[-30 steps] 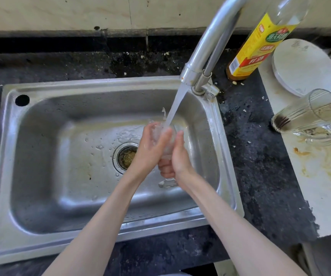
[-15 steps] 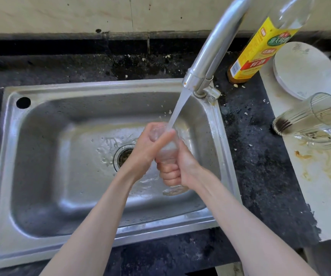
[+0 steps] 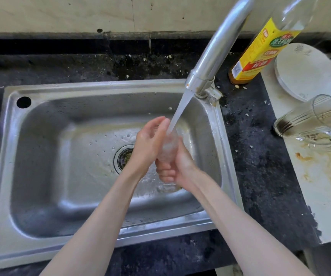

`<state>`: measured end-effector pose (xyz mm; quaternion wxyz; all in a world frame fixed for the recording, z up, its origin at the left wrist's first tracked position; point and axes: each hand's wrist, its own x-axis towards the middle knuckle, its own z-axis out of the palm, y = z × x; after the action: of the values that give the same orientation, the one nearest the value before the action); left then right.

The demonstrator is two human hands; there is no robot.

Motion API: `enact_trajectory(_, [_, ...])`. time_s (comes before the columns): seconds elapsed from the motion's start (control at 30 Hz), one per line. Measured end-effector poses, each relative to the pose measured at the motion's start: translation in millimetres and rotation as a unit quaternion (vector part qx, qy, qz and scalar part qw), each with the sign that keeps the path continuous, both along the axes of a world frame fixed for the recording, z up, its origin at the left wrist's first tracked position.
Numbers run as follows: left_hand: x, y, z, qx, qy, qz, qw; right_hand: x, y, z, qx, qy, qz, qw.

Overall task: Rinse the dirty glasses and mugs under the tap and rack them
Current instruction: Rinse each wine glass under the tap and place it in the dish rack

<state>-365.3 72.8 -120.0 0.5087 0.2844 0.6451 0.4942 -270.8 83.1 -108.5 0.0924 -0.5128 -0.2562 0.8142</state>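
Clear glass fills both hands: the glass (image 3: pixel 167 148) being rinsed sits over the sink (image 3: pixel 65 108), upright but leaning a little, its mouth tipped toward the falling water so the stream runs inside. The right hand (image 3: pixel 177 168) is clamped round its lower part, fingers curled tight, which steadies it against the push of the water; the glass's foot shows just below that fist. The left hand (image 3: pixel 150 142) wraps the upper part from the other side, fingers bent over the rim area, a hold that looks suited to rubbing the wall while water passes, though whether the fingertips reach inside cannot be told. The water stream (image 3: pixel 179 110) drops slantwise from the tap (image 3: pixel 216 50), which swings out from the sink's right rear corner, so the glass is held right of the drain (image 3: pixel 123 159) and the run-off goes down the basin. Further right, on the stained white board (image 3: pixel 324 196), the dirty glasses (image 3: pixel 310 120) lie on their sides, apparently waiting their turn. Behind them rest a white plate (image 3: pixel 308 72) and a yellow-labelled bottle (image 3: pixel 260 52) on the dark countertop (image 3: pixel 260 156). No rack is in view.
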Motion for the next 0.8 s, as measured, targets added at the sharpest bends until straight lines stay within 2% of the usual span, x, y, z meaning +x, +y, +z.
enact_trajectory(0.03, [1.0, 2.1, 1.6, -0.001, 0.039, 0.013, 0.999, -2.9, -2.8, -7.1, 0.088, -0.048, 0.009, 0.995])
enact_trajectory(0.1, [4.3, 7.5, 7.5, -0.027, 0.073, 0.066, 0.995, -12.1, -10.4, -12.2, 0.262, -0.139, 0.052, 0.953])
enact_trajectory(0.13, [5.7, 10.1, 11.0, -0.042, 0.063, 0.095, 0.993, -15.3, -12.9, -13.0, 0.292, -0.169, 0.056, 0.940])
enact_trajectory(0.23, [7.3, 12.8, 16.1, -0.058, 0.013, 0.110, 0.992, -10.9, -11.0, -11.2, 0.294, -0.177, 0.006, 0.939])
enact_trajectory(0.33, [4.3, 10.7, 18.8, -0.052, -0.061, 0.057, 0.995, 0.5, -3.1, -4.4, 0.142, -0.109, -0.006, 0.984])
enact_trajectory(0.4, [1.4, 5.6, 19.1, -0.027, -0.108, -0.003, 0.994, 6.7, -0.6, -3.1, 0.077, -0.051, -0.014, 0.996])
enact_trajectory(0.47, [-0.8, 0.7, 17.1, -0.016, -0.126, -0.041, 0.991, 9.4, -1.4, -11.0, 0.136, -0.075, -0.010, 0.988])
enact_trajectory(0.53, [-1.2, -4.8, 16.4, -0.017, -0.132, -0.026, 0.991, 9.1, -1.7, -14.1, 0.221, -0.117, -0.008, 0.968])
enact_trajectory(0.6, [-0.6, -8.3, 19.4, -0.030, -0.141, 0.003, 0.990, 9.1, -3.3, -18.0, 0.266, -0.110, -0.014, 0.958])
enact_trajectory(0.8, [-7.8, -16.4, 20.4, -0.041, -0.183, -0.003, 0.982, 20.8, -6.2, -21.7, 0.287, -0.090, 0.003, 0.954])
